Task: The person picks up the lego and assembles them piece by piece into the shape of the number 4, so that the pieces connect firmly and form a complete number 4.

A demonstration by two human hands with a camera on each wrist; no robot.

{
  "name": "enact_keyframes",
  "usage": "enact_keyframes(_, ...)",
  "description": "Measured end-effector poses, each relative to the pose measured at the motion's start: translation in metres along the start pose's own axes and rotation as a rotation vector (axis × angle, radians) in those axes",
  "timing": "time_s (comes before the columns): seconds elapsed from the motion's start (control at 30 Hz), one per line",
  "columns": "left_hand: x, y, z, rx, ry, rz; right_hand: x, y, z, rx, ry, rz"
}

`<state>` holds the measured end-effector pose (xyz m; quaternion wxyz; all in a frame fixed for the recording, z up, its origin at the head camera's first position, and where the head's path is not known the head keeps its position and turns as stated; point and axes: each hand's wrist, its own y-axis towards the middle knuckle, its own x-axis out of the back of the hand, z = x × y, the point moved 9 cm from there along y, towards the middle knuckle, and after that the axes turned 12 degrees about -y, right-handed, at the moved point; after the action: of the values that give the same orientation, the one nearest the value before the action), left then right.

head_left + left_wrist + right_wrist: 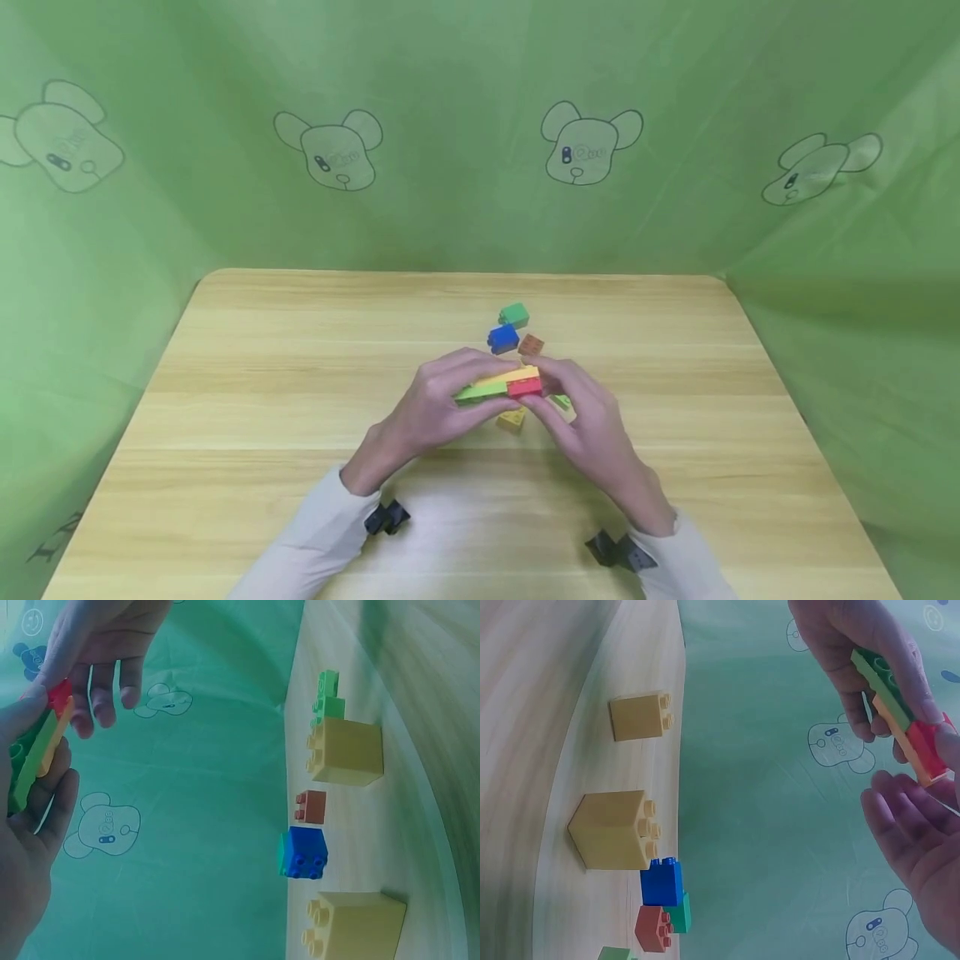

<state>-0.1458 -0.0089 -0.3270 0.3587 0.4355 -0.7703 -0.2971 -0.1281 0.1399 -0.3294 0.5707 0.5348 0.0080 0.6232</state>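
A joined stack of toy building bricks is held up between both hands in the head view. It shows a light green brick (480, 392), a flat orange-yellow brick (513, 376) and a red brick (524, 387). My left hand (444, 398) grips the green end, thumb on one side and fingers on the other. At the red end my right hand (594, 423) pinches the stack. In the right wrist view, the right thumb touches the red brick (927, 747) while several fingers stand apart from it.
Loose bricks lie on the wooden table (300, 367): green (514, 315), blue (503, 338), brown (531, 345), light green (561, 401) and yellow (512, 419). Further yellow bricks (356, 926) show in the wrist views. Green printed cloth (465, 217) surrounds the table's back and sides.
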Motion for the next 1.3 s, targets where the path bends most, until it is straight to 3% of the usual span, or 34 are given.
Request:
enact_keyframes(0.23,-0.003,0.0,-0.001,-0.006,-0.002,0.043,-0.001,-0.001,0.003,0.054,0.002,0.003)
enact_keyframes(0.47,-0.005,0.001,-0.003,-0.006,-0.003,0.076,0.0,-0.001,0.001,0.042,0.016,0.023)
enact_keyframes(0.7,-0.001,-0.001,0.001,0.035,0.069,0.064,0.002,0.0,0.0,0.048,0.04,0.004)
enact_keyframes(0.9,0.001,-0.002,0.005,0.071,0.074,0.039,0.007,-0.001,-0.002,0.059,0.008,-0.042)
enact_keyframes(1.03,0.006,-0.002,0.005,0.074,0.062,0.008,0.014,0.0,-0.004,0.047,-0.005,-0.073)
enact_keyframes(1.3,0.006,-0.002,0.004,0.048,0.064,-0.003,0.014,0.001,-0.003,0.051,-0.004,-0.028)
